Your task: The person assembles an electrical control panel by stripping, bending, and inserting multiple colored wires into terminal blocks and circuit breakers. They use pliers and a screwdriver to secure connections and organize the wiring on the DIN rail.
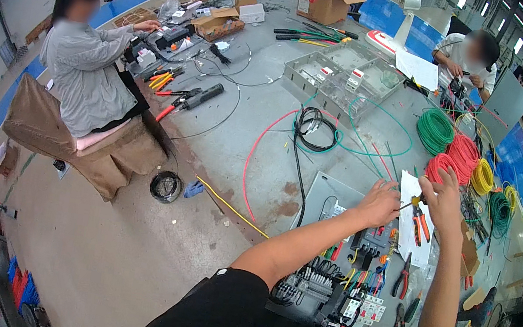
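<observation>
a seated person [87, 78] works at your far left, tools spread on the floor. your left hand [379, 204] is curled above the wired panel [347, 273], pinching a thin yellow wire [408, 203]. your right hand [442, 200], fingers half open, meets that wire beside the orange-handled pliers [421, 224]. coloured wire coils [461, 157] lie beyond.
</observation>
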{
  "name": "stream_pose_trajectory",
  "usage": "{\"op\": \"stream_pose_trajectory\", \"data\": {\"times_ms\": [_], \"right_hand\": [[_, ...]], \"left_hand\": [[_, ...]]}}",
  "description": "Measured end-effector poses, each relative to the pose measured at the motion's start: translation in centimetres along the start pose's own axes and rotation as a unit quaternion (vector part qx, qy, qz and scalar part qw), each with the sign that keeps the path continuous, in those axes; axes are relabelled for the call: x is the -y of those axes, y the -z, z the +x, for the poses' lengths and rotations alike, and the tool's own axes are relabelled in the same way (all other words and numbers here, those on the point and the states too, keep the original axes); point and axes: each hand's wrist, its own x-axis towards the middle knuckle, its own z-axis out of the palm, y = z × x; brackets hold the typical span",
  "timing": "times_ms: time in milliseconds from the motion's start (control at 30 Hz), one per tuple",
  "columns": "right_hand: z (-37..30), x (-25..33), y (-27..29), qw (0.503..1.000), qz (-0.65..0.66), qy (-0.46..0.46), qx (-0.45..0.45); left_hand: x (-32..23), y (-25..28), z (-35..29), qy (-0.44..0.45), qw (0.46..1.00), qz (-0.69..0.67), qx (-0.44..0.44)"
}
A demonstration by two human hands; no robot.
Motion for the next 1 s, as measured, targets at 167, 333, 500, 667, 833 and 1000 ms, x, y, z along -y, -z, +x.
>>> {"op": "stream_pose_trajectory", "data": {"times_ms": [167,333,500,667,833,1000], "right_hand": [[0.2,4.6,-0.9,0.991,0.074,0.108,-0.005],[-4.1,5.7,1.8,0.988,0.047,0.148,0.020],[-3.7,-1.2,1.4,0.999,0.015,0.018,-0.034],[-1.4,1.6,1.1,0.999,0.041,-0.004,0.005],[-1.4,-0.8,1.5,0.994,0.060,0.061,0.063],[-3.1,-2.0,0.8,0.994,0.101,0.023,-0.020]], "left_hand": [[-0.6,0.5,-0.2,0.004,1.000,0.021,0.016],[0.0,-0.9,-0.2,0.053,0.999,-0.008,-0.004],[-0.4,0.8,0.3,0.012,0.999,-0.003,0.038],[-0.2,0.8,0.0,-0.001,1.000,0.005,0.007],[0.1,0.1,0.8,-0.028,0.998,-0.049,-0.001],[1.3,0.0,0.6,-0.013,0.993,-0.119,0.021]]}}
